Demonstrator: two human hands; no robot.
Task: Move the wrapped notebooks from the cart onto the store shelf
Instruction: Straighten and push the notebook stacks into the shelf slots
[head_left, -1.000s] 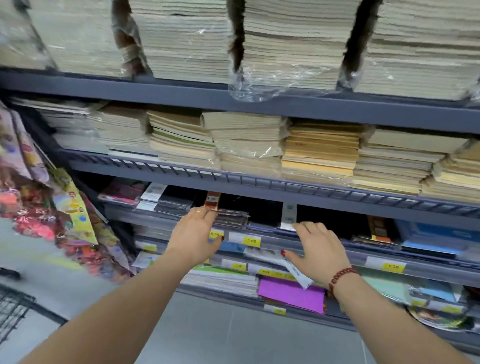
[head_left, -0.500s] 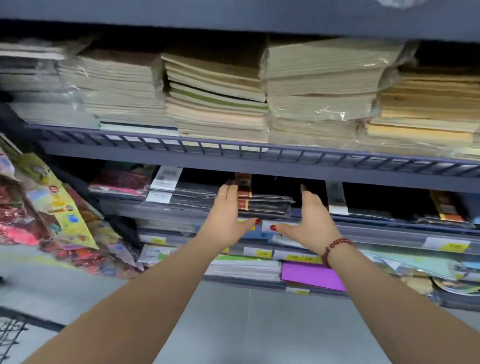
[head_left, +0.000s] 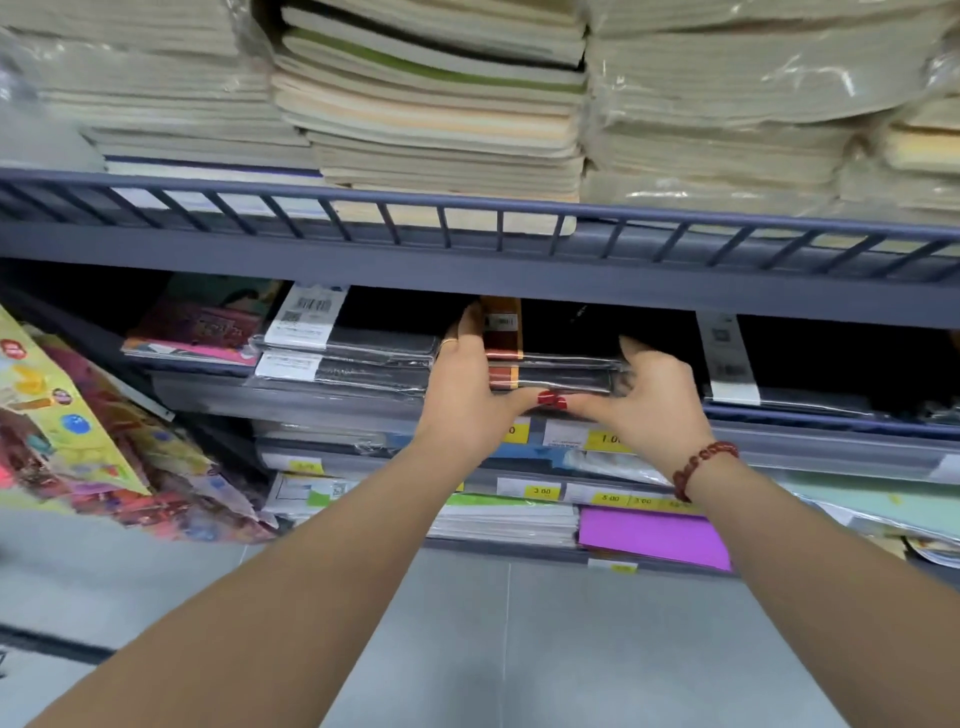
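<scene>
The wrapped notebooks (head_left: 561, 371), a short stack of black covers with a brown and orange band at the left end, lie flat on the store shelf (head_left: 332, 402), just behind its clear front lip and under the dark blue railed shelf (head_left: 498, 228) above. The left hand (head_left: 462, 400) stands at the stack's left end; its fingers (head_left: 470, 325) are stretched nearly straight and laid against that end, and its thumb reaches right along the lower front edge; a thin ring (head_left: 448, 341) shows on one finger. The right hand (head_left: 657, 402) is at the stack's right end; its fingers (head_left: 631, 358) are bent round the corner of the plastic wrap, though blur hides how far; its thumb points left. The two red-nailed thumbs touch tip to tip in front of the stack, so the stack sits between both hands.

A bead bracelet (head_left: 701, 462) circles the right wrist. Just left of the stack lies a pile of black notebooks with white labels (head_left: 348, 358); further left are pink-covered books (head_left: 202, 327). Cream notebook stacks (head_left: 431, 104), some in clear film, fill the railed shelf. Yellow price tags (head_left: 608, 440) line the lower edges; a purple sheet (head_left: 654, 535) lies on the lowest shelf; colourful packets (head_left: 78, 441) hang at the far left; grey floor tiles (head_left: 519, 649) show below.
</scene>
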